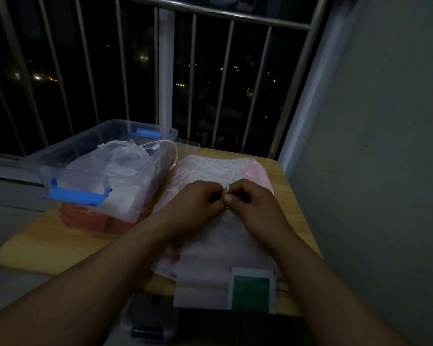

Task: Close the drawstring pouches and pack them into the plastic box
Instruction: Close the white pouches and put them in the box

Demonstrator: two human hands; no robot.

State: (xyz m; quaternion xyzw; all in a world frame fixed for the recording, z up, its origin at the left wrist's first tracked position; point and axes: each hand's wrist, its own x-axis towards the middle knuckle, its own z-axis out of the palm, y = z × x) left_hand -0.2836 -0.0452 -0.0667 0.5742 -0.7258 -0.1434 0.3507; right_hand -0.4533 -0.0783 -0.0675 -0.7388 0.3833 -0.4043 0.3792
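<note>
A white drawstring pouch (pixel 220 240) lies on top of a pile of white and pink pouches (pixel 258 176) on the small wooden table (pixel 48 243). My left hand (pixel 198 203) and my right hand (pixel 254 206) meet above its mouth, both pinching the pouch's white drawstring (pixel 226 192) between fingertips. To the left stands the clear plastic box (pixel 60 156) with blue latches. It holds white mesh pouches (pixel 125 161) whose cords hang over its right wall, and red items at the bottom.
A green-and-white packet (pixel 251 290) lies at the table's near edge. A dark device (pixel 150 318) sits below the table front. Metal window bars (pixel 193 76) rise behind the table; a grey wall (pixel 373 146) runs close along the right.
</note>
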